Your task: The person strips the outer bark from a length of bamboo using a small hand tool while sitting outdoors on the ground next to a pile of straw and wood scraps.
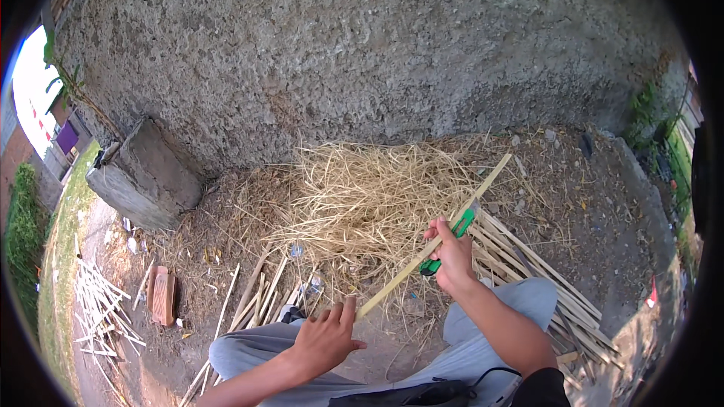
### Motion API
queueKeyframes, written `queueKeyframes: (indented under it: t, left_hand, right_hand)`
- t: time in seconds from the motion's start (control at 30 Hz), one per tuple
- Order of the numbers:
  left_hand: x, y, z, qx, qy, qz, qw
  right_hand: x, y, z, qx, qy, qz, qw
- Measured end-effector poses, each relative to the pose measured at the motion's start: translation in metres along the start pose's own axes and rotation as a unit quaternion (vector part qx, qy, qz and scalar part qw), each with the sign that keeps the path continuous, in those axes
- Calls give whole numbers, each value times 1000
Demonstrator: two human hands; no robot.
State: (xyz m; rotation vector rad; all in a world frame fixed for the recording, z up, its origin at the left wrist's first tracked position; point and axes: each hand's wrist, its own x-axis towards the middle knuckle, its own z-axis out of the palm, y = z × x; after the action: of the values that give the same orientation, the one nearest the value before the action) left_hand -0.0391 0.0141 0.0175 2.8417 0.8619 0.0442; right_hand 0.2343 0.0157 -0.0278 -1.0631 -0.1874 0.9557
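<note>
A long, flat, pale strip of bamboo or wood [396,280] slants from lower left to upper right in front of me. My right hand [455,258] is closed around a green utility knife [464,221], its blade end pointing up and right. The strip runs along the knife and past the fingers of that hand. My left hand [324,338] is by the strip's lower end, fingers stretched out and thumb apart. Its fingertips are beside the strip; whether they touch it I cannot tell. Beyond both hands spreads a heap of thin, curly shavings [369,188].
Split sticks [539,271] lie by my right knee, others [260,294] by my left. A pile of pale strips [102,305] and a reddish brick [161,295] are farther left. A concrete block [151,173] stands against the rough grey wall [362,53].
</note>
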Motion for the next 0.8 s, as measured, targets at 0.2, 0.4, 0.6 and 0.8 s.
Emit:
queueKeyframes:
  t: [0.2, 0.4, 0.6, 0.8]
  left_hand:
    - [-19, -8, 14, -177, 54, -141, 973]
    - [-24, -16, -2, -327, -62, -193, 923]
    - [9, -13, 2, -375, -52, -157, 912]
    - [31, -22, 9, -440, -43, -114, 889]
  right_hand:
    - [10, -19, 4, 15, -8, -18, 1000]
    - [27, -49, -6, -45, -64, -82, 994]
    - [5, -39, -10, -340, -54, -291, 893]
    - [-10, -52, -7, -357, -89, -268, 890]
